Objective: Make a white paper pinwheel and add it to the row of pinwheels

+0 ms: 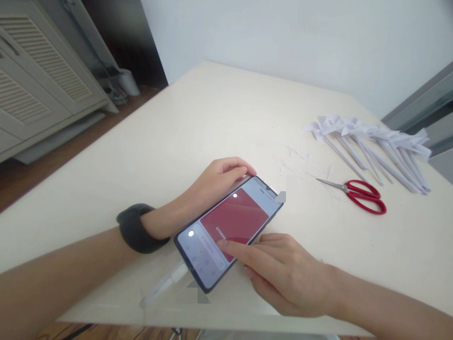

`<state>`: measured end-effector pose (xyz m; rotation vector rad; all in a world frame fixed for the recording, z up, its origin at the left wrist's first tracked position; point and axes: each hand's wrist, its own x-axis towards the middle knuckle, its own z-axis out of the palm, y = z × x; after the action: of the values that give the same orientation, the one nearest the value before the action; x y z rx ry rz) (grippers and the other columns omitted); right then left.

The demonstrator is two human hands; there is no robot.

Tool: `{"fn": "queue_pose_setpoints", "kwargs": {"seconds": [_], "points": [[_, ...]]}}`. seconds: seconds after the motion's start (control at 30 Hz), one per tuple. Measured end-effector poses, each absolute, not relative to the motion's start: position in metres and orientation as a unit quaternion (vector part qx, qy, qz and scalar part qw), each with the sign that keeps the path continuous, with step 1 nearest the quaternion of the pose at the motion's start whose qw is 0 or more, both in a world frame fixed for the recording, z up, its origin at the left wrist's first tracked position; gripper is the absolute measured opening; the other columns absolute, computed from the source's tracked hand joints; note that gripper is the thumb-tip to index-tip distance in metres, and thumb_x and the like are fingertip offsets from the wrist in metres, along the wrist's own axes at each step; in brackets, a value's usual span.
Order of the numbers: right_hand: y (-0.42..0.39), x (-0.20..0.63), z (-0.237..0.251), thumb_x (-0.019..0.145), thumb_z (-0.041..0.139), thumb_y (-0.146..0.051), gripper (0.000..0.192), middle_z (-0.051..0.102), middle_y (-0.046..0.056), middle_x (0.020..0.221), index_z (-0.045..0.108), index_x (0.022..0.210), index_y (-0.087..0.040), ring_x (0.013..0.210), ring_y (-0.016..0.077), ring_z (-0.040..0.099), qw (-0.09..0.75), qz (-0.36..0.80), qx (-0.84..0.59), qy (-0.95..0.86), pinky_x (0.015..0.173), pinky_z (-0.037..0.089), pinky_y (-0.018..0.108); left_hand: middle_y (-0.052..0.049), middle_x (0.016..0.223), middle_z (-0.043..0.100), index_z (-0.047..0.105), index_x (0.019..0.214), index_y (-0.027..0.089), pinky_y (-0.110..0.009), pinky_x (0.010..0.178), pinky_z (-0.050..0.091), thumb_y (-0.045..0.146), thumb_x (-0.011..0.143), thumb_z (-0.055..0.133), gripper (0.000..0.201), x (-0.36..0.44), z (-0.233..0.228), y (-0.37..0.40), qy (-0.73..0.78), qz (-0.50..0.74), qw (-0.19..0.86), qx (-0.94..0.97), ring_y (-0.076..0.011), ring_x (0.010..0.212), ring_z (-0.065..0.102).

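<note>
A smartphone (226, 226) with a lit screen, mostly red with a pale lower part, lies at a slant above the white table near its front edge. My left hand (230, 172) is curled at the phone's far left corner, its fingers partly hidden behind the edge; a black band circles that wrist. With the index finger stretched out, my right hand (283, 269) touches the lower part of the screen. Its other fingers are bent beside the phone and hold nothing. A white cable (164, 283) runs from the phone's near end.
Red-handled scissors (364, 194) lie to the right, blades slightly apart. Behind them rests a row of several folded white paper pieces with rolled stems (371, 141). Thin scraps (300, 165) are scattered nearby. A louvred cabinet (46, 71) stands at the left.
</note>
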<state>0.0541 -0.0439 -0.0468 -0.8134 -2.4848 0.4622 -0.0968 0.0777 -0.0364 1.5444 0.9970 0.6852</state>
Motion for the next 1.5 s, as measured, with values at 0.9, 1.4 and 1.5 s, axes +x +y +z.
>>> {"fn": "queue_pose_setpoints", "kwargs": {"seconds": [0.9,1.4,1.5], "points": [[-0.0441,0.0531,-0.0477,0.076,0.044,-0.003,0.049,0.066,0.003,0.077,0.044,0.125,-0.005,0.064,0.016,0.054,0.247,0.168,-0.294,-0.908,0.06,0.046,0.028,0.0,0.078,0.066,0.065,0.085,0.02,-0.021,0.058,0.042,0.027,0.083,0.045,0.022,-0.0978,-0.0322,0.0753,0.433,0.284,0.542,0.662,-0.0128,0.067,0.058],[-0.044,0.0529,-0.0474,0.076,0.043,-0.003,0.05,0.066,0.003,0.077,0.043,0.125,-0.006,0.063,0.0162,0.055,0.246,0.163,-0.299,-0.907,0.058,0.047,0.029,0.001,0.083,0.067,0.066,0.084,0.021,-0.021,0.062,0.043,0.025,0.082,0.046,0.021,-0.0969,-0.0344,0.077,0.426,0.291,0.524,0.678,-0.0139,0.074,0.059],[-0.0445,0.0537,-0.0472,0.076,0.044,-0.004,0.05,0.066,0.003,0.078,0.043,0.126,-0.006,0.064,0.0161,0.055,0.243,0.165,-0.299,-0.908,0.059,0.047,0.029,0.001,0.082,0.067,0.066,0.084,0.02,-0.021,0.062,0.042,0.025,0.081,0.046,0.021,-0.0963,-0.0343,0.0775,0.427,0.292,0.521,0.679,-0.014,0.074,0.059]]}}
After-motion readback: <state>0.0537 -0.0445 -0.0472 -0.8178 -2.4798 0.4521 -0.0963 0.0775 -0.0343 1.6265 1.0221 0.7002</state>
